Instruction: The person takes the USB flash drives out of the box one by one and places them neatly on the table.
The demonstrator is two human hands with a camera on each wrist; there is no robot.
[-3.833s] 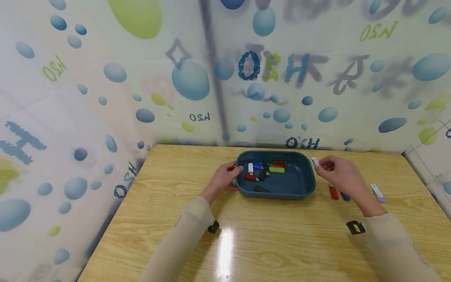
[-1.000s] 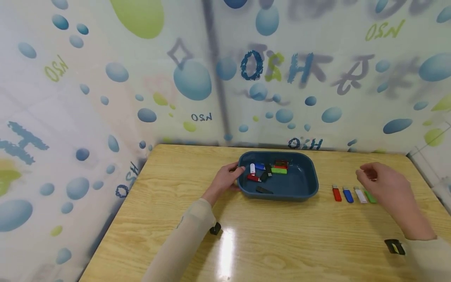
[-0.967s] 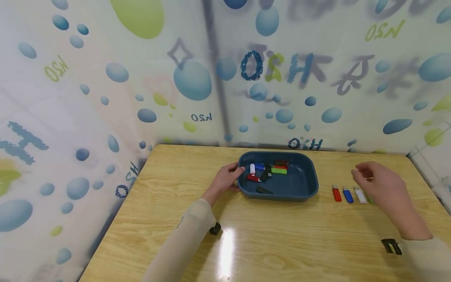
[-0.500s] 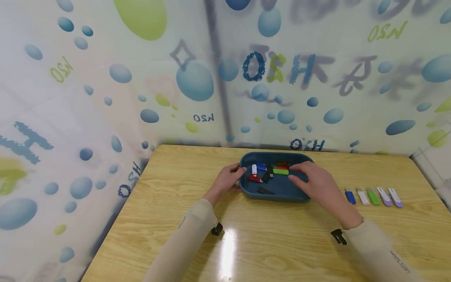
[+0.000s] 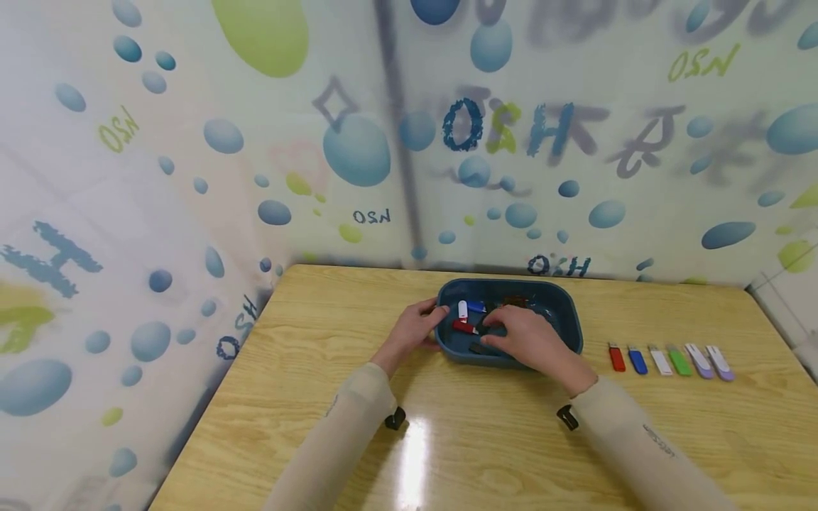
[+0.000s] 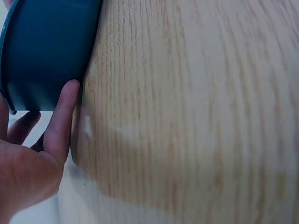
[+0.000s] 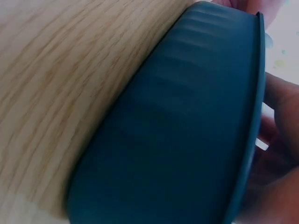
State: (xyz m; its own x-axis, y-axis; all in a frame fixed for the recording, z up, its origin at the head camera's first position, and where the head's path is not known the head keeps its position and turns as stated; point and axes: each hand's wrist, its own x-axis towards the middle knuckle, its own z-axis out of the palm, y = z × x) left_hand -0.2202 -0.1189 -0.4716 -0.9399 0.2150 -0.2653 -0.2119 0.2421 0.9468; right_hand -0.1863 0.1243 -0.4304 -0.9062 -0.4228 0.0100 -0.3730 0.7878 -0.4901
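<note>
A dark blue plastic bin (image 5: 511, 360) stands near the back of the table with several USB sticks in it. My left hand (image 5: 412, 330) grips its left end, thumb over the rim and fingers along the outer wall. Inside the bin, my right hand (image 5: 527, 337) reaches down with thumb and forefinger apart, close to a black USB stick (image 5: 481, 329). A red USB stick (image 5: 464, 326), a white one (image 5: 463, 310) and a blue one (image 5: 476, 306) lie at the left. My right hand covers part of the contents. In the right wrist view the bin wall (image 7: 168, 116) hides most of the fingers.
Right of the bin lies a row of USB sticks: red (image 5: 616, 358), blue (image 5: 637, 360), white (image 5: 660, 360), green (image 5: 679, 361) and two white-and-lilac ones, the outermost (image 5: 721, 363) farthest right. A patterned wall covering (image 5: 358, 234) rises behind the wooden table (image 5: 486, 433).
My right hand, which held a white USB stick beside the bin earlier, has gone over the row and then left into the bin. More sticks lie in the row. My left hand stays on the bin.
</note>
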